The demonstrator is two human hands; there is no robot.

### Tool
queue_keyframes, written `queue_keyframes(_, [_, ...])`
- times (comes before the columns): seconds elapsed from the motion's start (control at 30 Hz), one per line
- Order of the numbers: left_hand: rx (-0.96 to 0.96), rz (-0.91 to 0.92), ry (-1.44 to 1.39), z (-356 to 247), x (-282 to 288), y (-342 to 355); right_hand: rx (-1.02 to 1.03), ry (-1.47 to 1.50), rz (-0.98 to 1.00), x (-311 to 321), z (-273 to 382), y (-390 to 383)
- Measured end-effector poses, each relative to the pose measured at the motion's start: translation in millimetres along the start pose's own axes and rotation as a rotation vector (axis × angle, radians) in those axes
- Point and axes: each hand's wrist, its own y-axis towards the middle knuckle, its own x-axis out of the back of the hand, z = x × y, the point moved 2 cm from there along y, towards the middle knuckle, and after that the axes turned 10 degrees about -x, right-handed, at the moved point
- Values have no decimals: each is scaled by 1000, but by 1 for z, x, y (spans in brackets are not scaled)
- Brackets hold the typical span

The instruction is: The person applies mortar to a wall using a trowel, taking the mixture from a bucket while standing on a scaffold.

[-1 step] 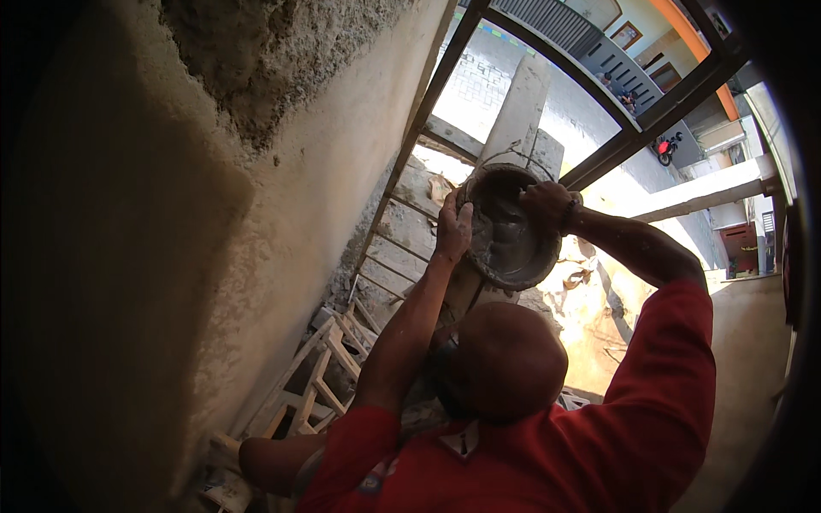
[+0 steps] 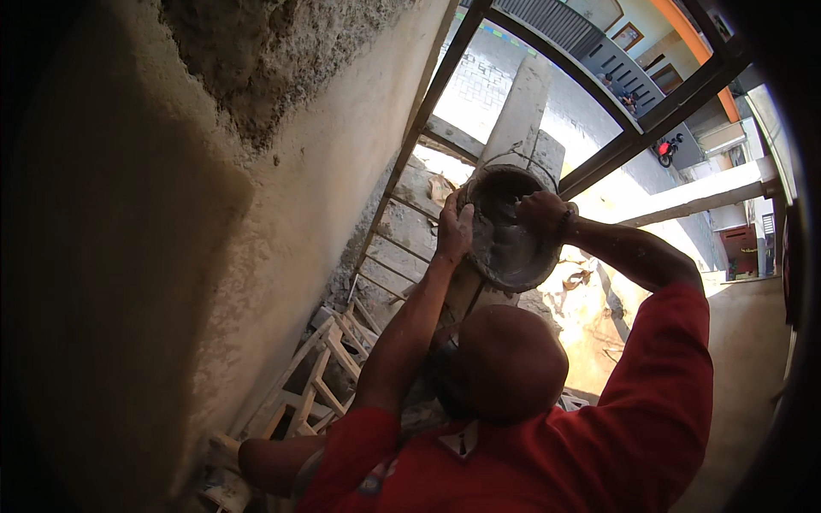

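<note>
A round, mortar-crusted bucket (image 2: 516,285) is tilted so its mouth faces me, with a wire handle (image 2: 540,165) lying over its far side. Wet grey mortar (image 2: 505,244) coats the inside. My left hand (image 2: 455,226) grips the bucket's left rim, thumb and fingers on its edge. Over the mouth at the right, my right hand (image 2: 540,214) is closed like a fist, reaching in. Whatever it holds is hidden by the hand and the dark interior. My raised knee (image 2: 513,359) is just below the bucket.
A rough plastered wall (image 2: 316,128) rises close on my left. A long board (image 2: 520,107) runs beyond the bucket, between dark frame bars (image 2: 599,162). Wooden pieces (image 2: 325,376) lie low at left. Far below are a paved street, a parked red motorbike (image 2: 667,150) and people (image 2: 629,101).
My right hand has shifted slightly left and down, farther over the bucket's mouth. The bucket has tipped a little; my left hand stays on its rim.
</note>
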Motion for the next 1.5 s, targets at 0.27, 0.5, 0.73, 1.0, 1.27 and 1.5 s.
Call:
queue_keyframes(0.27, [3, -14, -20, 2, -1, -5, 142, 34, 147, 10, 20, -58])
queue_keyframes(0.5, [25, -16, -32, 2, 4, -3, 158, 195, 275, 39, -6, -69])
queue_keyframes(0.73, [-16, -28, 20, 8, 0, -6, -45, 30, 232, 7, -12, -27])
queue_keyframes(1.0, [-2, -43, 22, 2, 3, -2, -110, -20, 52, 52, -32, -13])
queue_keyframes(1.27, [-25, -62, 33, 12, 4, -7, 140, -1, 190, 24, 28, -52])
queue_keyframes(1.5, [15, -68, -25, 5, 6, -4, -42, -160, -23, 92, -12, -35])
